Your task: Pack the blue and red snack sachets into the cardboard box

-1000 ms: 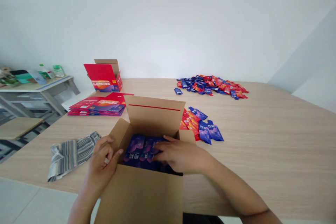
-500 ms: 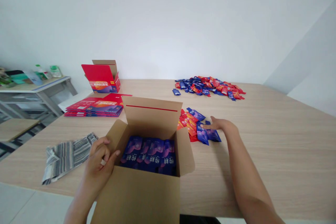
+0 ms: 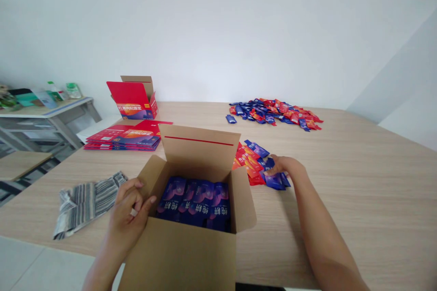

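Nearest to us stood the big brown box (image 3: 186,254), open at the top, to the left of our right hand (image 3: 285,164) and on our side of it. Our left hand (image 3: 128,220) was at the box's left flap (image 3: 153,175) with its fingers bent, but we could not tell if it pinched the card or just leaned there. A striped cloth (image 3: 90,202) lay just left of that hand. Inside the box, between our two hands, we saw packed blue packets (image 3: 201,200) side by side. Our right hand was out past the box, and the loose blue packets (image 3: 275,183) were right under it, so that hand was much nearer to them than our left one. They were bunched and partly covered, so we could not tell which way their long sides ran. The right fingers touched them, but we could not see if they were squeezed together on one. Just left of those fingers lay some red packets (image 3: 247,161). Well off to the left was a stack of flat red boxes (image 3: 128,138). Far beyond the right hand was a mixed heap of packets (image 3: 273,111), and far left of it stood an open red box (image 3: 133,108).
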Motion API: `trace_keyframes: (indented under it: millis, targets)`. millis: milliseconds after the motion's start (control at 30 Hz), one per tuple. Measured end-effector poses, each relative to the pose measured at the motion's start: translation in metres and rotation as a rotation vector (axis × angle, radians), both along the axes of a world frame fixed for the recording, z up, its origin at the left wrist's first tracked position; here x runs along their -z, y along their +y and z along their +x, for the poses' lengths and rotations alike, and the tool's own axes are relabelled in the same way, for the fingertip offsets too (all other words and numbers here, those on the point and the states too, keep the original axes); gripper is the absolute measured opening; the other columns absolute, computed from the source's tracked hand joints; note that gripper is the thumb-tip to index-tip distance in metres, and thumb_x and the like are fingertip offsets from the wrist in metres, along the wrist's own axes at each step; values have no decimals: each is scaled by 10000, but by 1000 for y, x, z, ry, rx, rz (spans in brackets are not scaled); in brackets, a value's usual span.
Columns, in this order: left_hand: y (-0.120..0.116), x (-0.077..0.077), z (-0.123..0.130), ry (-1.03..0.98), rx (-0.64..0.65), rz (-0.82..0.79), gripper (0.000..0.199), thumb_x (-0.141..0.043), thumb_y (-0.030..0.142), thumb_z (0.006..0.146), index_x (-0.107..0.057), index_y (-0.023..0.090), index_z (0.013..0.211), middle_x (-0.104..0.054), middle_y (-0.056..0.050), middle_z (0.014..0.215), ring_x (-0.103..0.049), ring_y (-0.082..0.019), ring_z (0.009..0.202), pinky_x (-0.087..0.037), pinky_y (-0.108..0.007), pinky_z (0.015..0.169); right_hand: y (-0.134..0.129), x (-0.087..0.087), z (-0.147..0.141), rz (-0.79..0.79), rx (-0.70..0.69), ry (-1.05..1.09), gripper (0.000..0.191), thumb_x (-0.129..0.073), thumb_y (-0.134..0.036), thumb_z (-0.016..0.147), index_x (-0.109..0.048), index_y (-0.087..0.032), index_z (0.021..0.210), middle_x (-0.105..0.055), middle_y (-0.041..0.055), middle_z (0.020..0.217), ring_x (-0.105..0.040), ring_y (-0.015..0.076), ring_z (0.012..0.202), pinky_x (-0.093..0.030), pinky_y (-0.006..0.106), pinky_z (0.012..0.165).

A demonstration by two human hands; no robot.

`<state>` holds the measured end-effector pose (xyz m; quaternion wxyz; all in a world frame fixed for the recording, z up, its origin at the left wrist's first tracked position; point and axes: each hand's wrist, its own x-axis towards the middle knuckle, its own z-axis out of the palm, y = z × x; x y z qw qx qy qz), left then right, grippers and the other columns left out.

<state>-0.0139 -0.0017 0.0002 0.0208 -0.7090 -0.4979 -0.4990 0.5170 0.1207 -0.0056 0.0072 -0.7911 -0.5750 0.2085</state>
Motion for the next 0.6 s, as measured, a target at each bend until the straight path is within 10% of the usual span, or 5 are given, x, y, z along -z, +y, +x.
trace_keyframes:
  millis: [600]
  targets:
    - [0, 3, 0, -15, -8, -14, 434, -636, 320, 931, -353, 236, 614, -633, -67, 1057, -639, -219, 1015, -520, -348, 842, 2, -13, -9, 101, -58, 184, 429, -874, -271, 624, -743, -151, 1014, -805, 97, 953, -730, 267, 918, -565, 291, 758]
